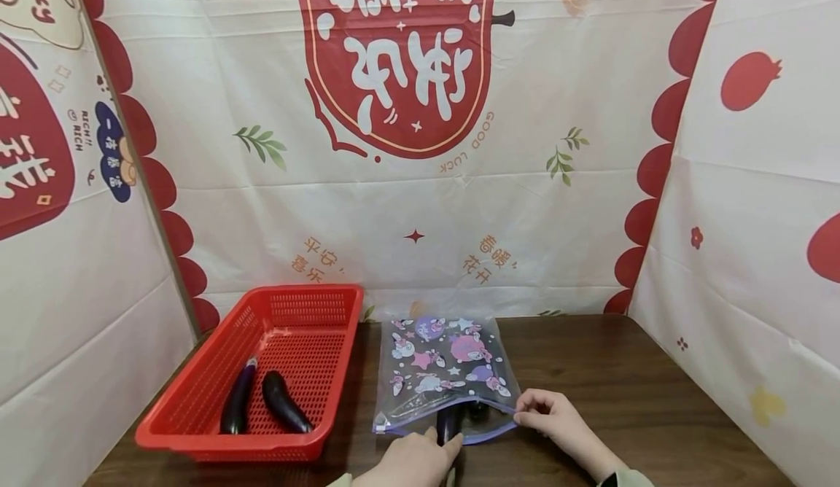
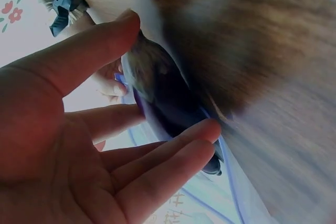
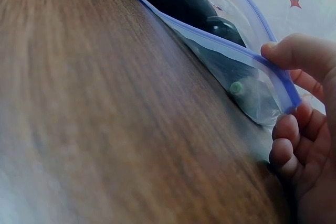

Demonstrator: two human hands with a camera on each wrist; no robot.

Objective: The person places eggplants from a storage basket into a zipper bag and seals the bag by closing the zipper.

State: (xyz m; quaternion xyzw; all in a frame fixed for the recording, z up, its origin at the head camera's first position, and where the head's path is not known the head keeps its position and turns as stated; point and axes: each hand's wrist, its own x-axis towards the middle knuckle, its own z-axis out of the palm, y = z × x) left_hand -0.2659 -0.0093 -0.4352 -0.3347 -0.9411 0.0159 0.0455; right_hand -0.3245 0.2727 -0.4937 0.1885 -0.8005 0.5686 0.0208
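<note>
A clear zip bag with pink and purple cartoon prints lies flat, its purple-edged mouth parted towards me. My left hand holds a dark purple eggplant that reaches partway into that mouth. Thumb and fingers lie on either side of the eggplant in the left wrist view. At the bag's right corner, my right hand pinches the purple zip edge between thumb and fingers. Another dark eggplant shows inside the bag, mostly hidden; a small green end is visible through the plastic.
To the left stands a red plastic basket with slotted sides. Two eggplants, one straighter and one curved, lie in it. Everything rests on a dark wooden table, enclosed by printed cloth walls at the back and sides.
</note>
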